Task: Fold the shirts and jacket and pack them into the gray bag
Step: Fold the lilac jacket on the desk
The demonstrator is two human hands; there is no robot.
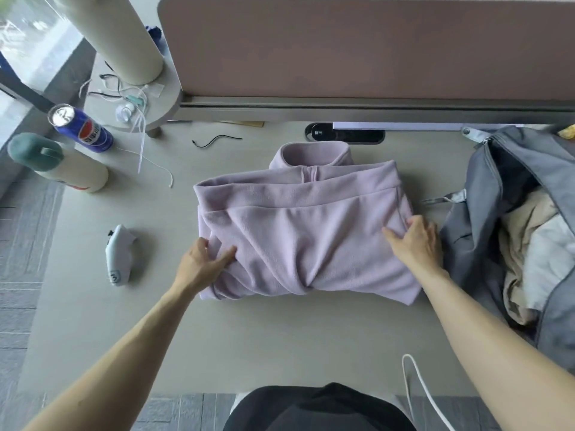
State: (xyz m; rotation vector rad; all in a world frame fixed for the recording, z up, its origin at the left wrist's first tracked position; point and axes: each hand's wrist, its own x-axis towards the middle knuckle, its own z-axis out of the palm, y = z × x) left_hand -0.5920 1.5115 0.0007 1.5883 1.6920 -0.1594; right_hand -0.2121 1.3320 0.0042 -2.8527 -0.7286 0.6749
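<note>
Your left hand (202, 259) pinches the folded lilac jacket (305, 231) at its left edge, thumb on top and fingers tucked into the fabric. Your right hand (417, 241) grips the right edge, fingers curled over it. Both forearms reach forward over the table (249, 337). The jacket lies mid-table, collar away from you, just beside the open gray bag (485, 188) on your right.

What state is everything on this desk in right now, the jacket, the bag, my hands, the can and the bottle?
jacket: folded, lying on the desk
gray bag: unzipped, clothes inside
left hand: grips the jacket's left edge
right hand: grips the jacket's right edge
can: upright
bottle: upright, green cap on
</note>
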